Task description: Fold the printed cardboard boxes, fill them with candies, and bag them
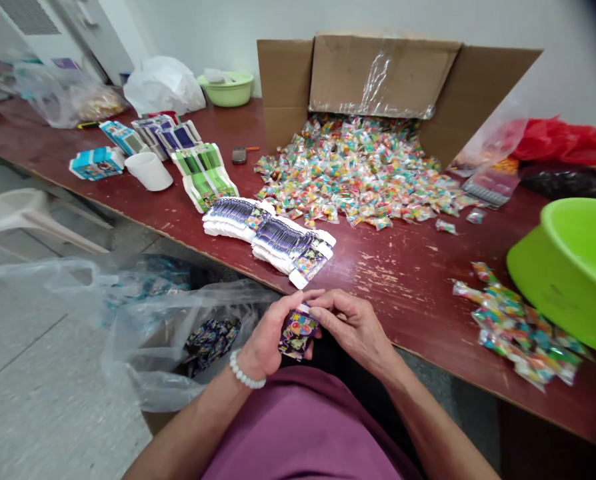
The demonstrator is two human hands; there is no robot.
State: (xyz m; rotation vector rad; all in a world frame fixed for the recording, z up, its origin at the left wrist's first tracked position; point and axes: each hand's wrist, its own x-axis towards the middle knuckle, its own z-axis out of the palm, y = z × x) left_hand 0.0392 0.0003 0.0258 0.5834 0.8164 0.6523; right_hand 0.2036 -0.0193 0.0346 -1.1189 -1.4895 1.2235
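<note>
A small purple printed carton (297, 333) with colourful pictures is between my two hands, just off the table's front edge. My left hand (271, 337) wraps round its left side, fingers partly hidden behind it. Thumb and fingers of my right hand (354, 327) pinch the white flap at its top. Just beyond lie fanned rows of flat purple cartons (283, 240), white edges towards me. Small clear packets of coloured sweets (363, 173) spill in a large heap from a cardboard box (385, 77) lying on its side. A smaller group of sweet packets (523, 327) lies to the right.
A lime-green basin (568, 267) stands at the right. Green flat cartons (205, 177), a white cup (149, 171) and blue cartons (97, 164) are at the left. Below the edge, a clear plastic bag (153, 340) holds filled purple cartons (212, 340). A white plastic stool (28, 213) stands left.
</note>
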